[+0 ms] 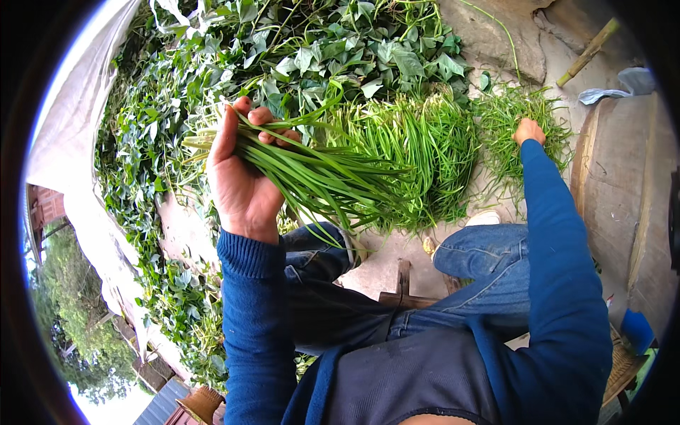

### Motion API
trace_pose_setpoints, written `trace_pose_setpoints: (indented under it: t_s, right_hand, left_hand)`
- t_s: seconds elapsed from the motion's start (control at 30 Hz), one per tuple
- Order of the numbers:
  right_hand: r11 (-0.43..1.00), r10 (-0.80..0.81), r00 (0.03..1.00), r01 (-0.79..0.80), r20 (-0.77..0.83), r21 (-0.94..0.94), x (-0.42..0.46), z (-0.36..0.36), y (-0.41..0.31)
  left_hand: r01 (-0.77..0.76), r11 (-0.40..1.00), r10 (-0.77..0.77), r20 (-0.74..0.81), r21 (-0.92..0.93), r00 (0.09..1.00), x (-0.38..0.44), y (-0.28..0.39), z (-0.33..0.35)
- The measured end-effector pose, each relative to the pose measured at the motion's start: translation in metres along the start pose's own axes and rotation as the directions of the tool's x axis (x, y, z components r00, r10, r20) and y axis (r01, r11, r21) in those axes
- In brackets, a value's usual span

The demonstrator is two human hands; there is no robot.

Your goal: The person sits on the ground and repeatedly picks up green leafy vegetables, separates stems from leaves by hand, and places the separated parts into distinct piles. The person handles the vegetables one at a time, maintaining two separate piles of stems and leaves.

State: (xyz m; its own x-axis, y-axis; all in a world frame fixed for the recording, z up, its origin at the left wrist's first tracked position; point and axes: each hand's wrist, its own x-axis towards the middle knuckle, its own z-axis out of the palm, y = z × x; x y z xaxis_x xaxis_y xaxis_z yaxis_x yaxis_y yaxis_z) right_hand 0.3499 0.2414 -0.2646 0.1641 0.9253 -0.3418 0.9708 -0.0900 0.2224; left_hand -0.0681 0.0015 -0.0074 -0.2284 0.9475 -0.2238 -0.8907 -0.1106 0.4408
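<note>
My left hand [247, 170] is raised with its fingers curled around a bunch of long green chives [329, 175]. The pale stem ends stick out past the thumb, and the leaf tips droop to the right. Below and beyond the bunch lies a broad heap of similar chives [425, 143] on the ground, its leaves pointing towards me. Further right, my right hand [529, 131] reaches down onto a loose pile of thin green blades [504, 122]. Its fingers are turned away and hidden, so whether they grip anything is unclear.
Leafy vines [308, 53] spread across the back and down the left side. A large stone [504, 37] and a bamboo stick [588, 52] lie at the back right. A big wooden board [616, 180] stands beside my right arm. A small wooden piece [404, 287] shows between my legs.
</note>
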Motion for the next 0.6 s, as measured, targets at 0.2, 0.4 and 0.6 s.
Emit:
trace_pose_setpoints:
  t_s: [0.2,0.4,0.6]
  right_hand:
    - [0.977,-0.077,0.982,0.109,-0.172,0.184,-0.006,-0.056,-0.038]
    - [0.760,-0.538,0.804,0.593,-0.254,0.267,-0.069,-0.050,-0.129]
    - [0.772,-0.339,0.931,0.356,-0.132,0.527,-0.081,-0.031,-0.180]
  left_hand:
    - [-0.010,0.989,0.020,-0.068,0.147,0.997,-0.002,0.009,-0.001]
    - [-0.301,0.827,0.424,-0.176,0.475,0.888,-0.004,0.024,0.006]
    - [-0.304,0.847,0.389,-0.117,0.436,0.914,-0.010,0.023,0.013]
